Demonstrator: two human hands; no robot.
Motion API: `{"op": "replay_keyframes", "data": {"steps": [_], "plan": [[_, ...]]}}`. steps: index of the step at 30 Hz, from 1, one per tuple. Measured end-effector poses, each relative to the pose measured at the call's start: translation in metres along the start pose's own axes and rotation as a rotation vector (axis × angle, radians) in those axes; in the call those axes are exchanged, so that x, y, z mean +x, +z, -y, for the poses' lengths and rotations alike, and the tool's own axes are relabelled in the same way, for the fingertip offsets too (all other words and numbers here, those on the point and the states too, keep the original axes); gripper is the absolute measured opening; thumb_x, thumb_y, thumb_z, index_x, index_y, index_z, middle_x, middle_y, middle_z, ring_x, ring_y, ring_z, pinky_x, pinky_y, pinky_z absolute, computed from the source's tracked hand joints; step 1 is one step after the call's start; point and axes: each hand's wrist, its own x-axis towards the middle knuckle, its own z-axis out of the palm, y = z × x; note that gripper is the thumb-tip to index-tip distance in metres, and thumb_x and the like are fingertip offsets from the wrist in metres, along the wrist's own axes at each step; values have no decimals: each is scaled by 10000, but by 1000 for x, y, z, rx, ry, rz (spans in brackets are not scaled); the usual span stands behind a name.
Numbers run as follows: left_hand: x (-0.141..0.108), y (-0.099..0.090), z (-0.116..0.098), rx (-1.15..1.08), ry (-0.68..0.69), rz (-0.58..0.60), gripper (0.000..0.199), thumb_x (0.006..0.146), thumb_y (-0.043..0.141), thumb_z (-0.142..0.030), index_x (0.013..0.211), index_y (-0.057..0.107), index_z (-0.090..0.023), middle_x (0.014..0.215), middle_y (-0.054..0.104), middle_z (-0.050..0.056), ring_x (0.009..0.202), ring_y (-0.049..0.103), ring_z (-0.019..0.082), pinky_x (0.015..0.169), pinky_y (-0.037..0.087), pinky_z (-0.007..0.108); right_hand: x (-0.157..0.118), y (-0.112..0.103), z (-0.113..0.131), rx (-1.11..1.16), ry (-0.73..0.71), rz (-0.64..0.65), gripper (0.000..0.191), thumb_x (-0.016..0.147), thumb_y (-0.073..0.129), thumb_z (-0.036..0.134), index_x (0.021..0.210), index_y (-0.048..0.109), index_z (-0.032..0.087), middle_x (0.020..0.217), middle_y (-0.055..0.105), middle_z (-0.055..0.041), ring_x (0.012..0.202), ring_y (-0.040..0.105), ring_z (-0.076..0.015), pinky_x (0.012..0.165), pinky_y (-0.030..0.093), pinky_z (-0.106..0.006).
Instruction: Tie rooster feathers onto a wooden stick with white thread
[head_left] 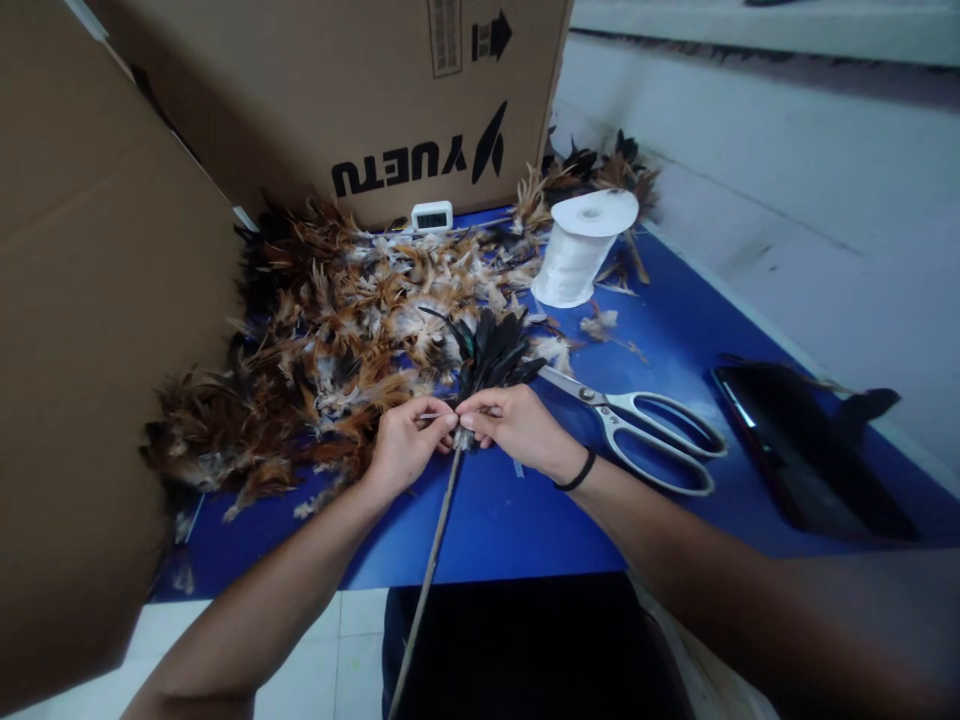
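Observation:
A tuft of glossy black feathers (491, 352) fans out at the upper end of a thin stick (437, 545). The stick slopes down past the table's front edge toward my lap. My left hand (409, 440) pinches a thin pale strand (429, 415) beside the tuft's base. From the other side my right hand (517, 425), with a black band on its wrist, closes thumb and finger on what looks like the same strand. The fingertips of both hands nearly meet where feathers and stick join, partly hiding that joint. White-handled scissors (611, 410) lie just right of my right hand.
Brown and pale feathers (352, 330) spread across the blue table (555, 520). A spool of white ribbon (574, 255) stands behind the scissors, a small digital display (433, 217) at the back. A phone (806, 450) lies right. Cardboard (300, 90) walls the left and back.

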Motion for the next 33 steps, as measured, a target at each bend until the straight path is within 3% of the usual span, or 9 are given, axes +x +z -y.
{"op": "replay_keyframes", "data": {"steps": [10, 17, 28, 33], "plan": [[0, 1, 1, -76, 18, 20, 232, 731, 686, -331, 711, 552, -142, 517, 611, -15, 452, 577, 99, 471, 507, 210, -6, -1, 12, -269, -211, -1, 147, 775, 581, 119, 733, 712, 173, 686, 665, 1, 560, 558, -82, 538, 393, -192], [0, -4, 7, -154, 21, 40, 276, 753, 671, -366, 749, 525, -132, 608, 652, 17, 527, 635, 122, 532, 549, 247, -5, 2, 11, -316, -203, -62, 148, 753, 578, 113, 688, 698, 169, 648, 661, 8, 547, 539, -82, 540, 379, -195], [1, -5, -2, -292, -132, 48, 378, 725, 675, -460, 798, 470, -151, 673, 659, 21, 558, 649, 126, 559, 559, 260, -3, 3, 6, -279, -167, -59, 167, 765, 546, 162, 711, 704, 170, 622, 656, 13, 507, 533, -83, 503, 370, -194], [-1, -8, -4, -231, -136, 92, 415, 624, 779, -310, 885, 497, -153, 688, 656, 2, 597, 646, 119, 619, 564, 259, -3, 3, 7, -265, -151, -58, 157, 756, 556, 162, 697, 701, 174, 596, 650, 13, 501, 541, -93, 494, 377, -201]]}}
